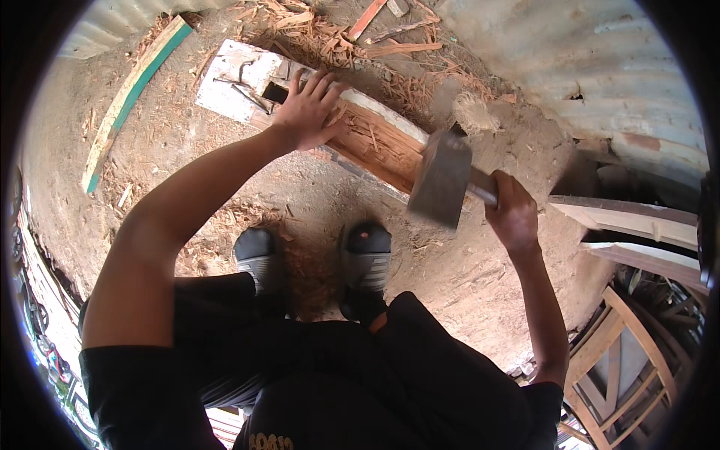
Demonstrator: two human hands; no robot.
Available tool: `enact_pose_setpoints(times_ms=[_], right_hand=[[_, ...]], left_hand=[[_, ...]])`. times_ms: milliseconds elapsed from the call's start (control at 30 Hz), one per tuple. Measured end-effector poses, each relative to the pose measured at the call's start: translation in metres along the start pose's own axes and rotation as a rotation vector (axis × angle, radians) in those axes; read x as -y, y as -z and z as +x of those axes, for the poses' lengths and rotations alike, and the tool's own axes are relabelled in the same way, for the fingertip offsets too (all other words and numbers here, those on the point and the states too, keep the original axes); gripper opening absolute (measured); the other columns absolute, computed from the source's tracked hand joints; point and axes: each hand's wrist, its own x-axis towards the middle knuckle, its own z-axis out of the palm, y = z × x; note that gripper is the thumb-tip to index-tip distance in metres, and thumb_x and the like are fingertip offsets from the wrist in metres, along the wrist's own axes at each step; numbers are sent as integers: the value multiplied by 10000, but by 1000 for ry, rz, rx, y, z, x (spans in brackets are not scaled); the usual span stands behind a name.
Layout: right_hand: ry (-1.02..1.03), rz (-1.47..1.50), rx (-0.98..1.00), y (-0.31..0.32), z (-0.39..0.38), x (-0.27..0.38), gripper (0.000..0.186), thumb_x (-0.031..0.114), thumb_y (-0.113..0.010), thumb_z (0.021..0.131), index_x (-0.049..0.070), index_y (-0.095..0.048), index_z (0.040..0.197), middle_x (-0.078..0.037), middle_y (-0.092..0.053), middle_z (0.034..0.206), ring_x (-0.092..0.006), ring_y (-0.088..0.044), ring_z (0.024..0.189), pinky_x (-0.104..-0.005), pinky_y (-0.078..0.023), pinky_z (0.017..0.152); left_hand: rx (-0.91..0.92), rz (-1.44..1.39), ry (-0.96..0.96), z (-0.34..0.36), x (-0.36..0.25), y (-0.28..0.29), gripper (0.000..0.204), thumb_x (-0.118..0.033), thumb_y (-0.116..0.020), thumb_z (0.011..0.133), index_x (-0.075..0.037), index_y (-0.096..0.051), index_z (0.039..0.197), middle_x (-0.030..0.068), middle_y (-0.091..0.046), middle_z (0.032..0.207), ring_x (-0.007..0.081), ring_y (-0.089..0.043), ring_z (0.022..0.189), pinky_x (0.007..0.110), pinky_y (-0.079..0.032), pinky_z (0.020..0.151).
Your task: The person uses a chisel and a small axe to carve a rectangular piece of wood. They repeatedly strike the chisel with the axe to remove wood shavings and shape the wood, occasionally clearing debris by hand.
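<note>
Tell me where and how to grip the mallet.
Take the handle, probably best from the right: it juts out to that side of the head and is slim enough to wrap fingers around, while the head is broad and blocky. The right hand already holds it there, with a short stretch showing between hand and head.

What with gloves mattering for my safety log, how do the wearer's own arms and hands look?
The left hand and right hand are bare, without gloves. Both forearms are uncovered too, with no watch, bracelet or cable visible. Short black sleeves cover the upper arms.
</note>
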Motion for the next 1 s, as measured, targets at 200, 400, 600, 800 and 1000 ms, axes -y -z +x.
enact_pose_setpoints(times_ms=[200,400,600,800,1000], right_hand=[[-248,63,114,-17,-9,-14,207,49,-654,781,38,-526,944,-190,-627,808,-402,-629,703,-474,-516,620],[87,2,55,15,-14,12,297,6,-676,627,76,-545,884,-88,-539,724,-273,-593,665,-378,-511,587],[-85,-156,173,-7,32,-18,143,81,-632,766,51,-527,857,-153,-611,762,-303,-656,704,-411,-533,617],[-572,156,169,-27,24,-95,255,216,-636,842,-34,-588,863,-192,-648,681,-341,-646,605,-412,-500,542],[-1012,403,301,-75,-89,-98,263,240,-692,828,-2,-591,809,-101,-617,635,-191,-590,511,-347,-474,499]], left_hand=[[48,53,50,5,-6,5,673,-566,-325,949,-124,-277,1454,152,-319,1474,300,-231,1415,600,-113,1133],[42,40,33,2,-2,6,672,-566,-317,952,-121,-271,1454,148,-314,1477,300,-228,1416,594,-121,1133],[30,49,9,5,0,10,663,-558,-327,955,-122,-278,1452,147,-323,1468,300,-233,1410,584,-124,1135],[4,5,-7,1,1,5,665,-556,-357,945,-126,-288,1448,151,-331,1460,307,-250,1398,587,-125,1126],[-86,-93,-27,7,-1,0,631,-523,-438,929,-128,-332,1410,140,-372,1409,291,-273,1384,592,-125,1121]])
